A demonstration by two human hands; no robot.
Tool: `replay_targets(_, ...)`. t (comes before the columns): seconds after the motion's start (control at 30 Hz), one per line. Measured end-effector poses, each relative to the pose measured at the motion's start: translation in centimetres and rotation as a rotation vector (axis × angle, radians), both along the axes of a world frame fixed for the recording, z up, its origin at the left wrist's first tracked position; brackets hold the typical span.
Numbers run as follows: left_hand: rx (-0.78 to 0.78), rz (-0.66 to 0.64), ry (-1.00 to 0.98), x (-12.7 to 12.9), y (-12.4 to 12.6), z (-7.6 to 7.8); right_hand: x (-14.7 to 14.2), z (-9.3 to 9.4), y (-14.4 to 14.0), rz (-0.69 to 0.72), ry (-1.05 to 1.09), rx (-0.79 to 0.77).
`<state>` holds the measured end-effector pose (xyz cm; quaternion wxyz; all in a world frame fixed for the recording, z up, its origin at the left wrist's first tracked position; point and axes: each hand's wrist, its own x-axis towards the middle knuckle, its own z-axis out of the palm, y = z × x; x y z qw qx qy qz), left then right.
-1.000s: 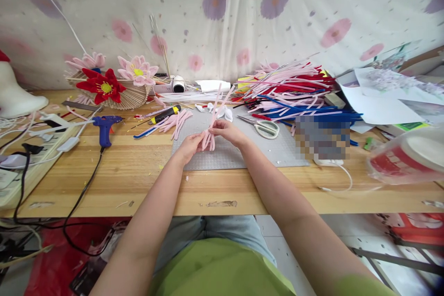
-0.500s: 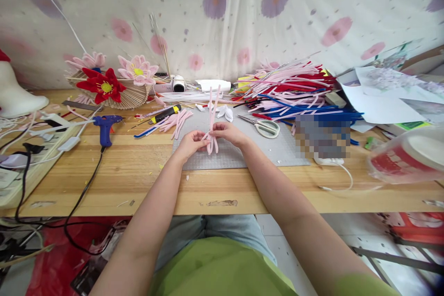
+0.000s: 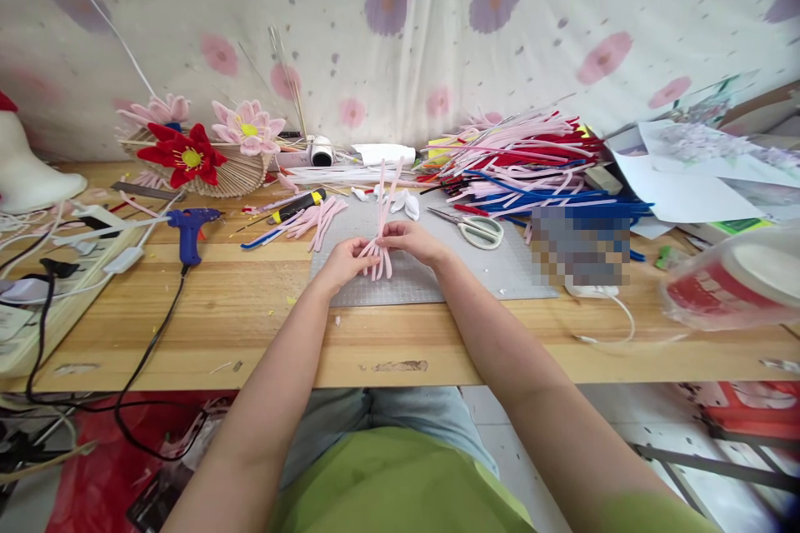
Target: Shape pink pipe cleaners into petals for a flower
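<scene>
Mid-frame, over grey mat [image 3: 500, 271] | pink pipe cleaner bundle [image 3: 382, 216] pinched by left hand [image 3: 347, 262] and right hand [image 3: 409, 240] | bundle now tipped straighter, bottom ends fanned out more than before

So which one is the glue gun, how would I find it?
Start at the wooden table and look to its left side, below the red flower. The glue gun lies there flat on the wood, away from both hands. It is the only bright blue tool, trailing a black cord.
</scene>
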<state>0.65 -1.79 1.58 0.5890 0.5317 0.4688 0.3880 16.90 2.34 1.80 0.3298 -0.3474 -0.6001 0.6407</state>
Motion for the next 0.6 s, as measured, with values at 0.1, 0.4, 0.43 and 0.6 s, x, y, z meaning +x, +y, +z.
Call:
replay_targets(0.1, -0.021, 0.04, 0.004, -0.31, 0.0, 0.27, 0.13, 0.17, -0.08, 0.011, -0.011, -0.008)
replay_targets(0.4, -0.024, -0.019, 0.026, -0.19, -0.17, -0.09, -0.39, -0.11, -0.22, 0.071, 0.007, -0.016)
replay_targets(0.43, -0.038, 0.0, 0.021, -0.14, -0.17, -0.13, -0.44, -0.12, -0.22, 0.069, 0.013, -0.018)
replay_targets(0.6, -0.086, 0.045, -0.022, -0.2, -0.09, -0.03, -0.46, -0.04, -0.24, -0.004, 0.009, 0.028)
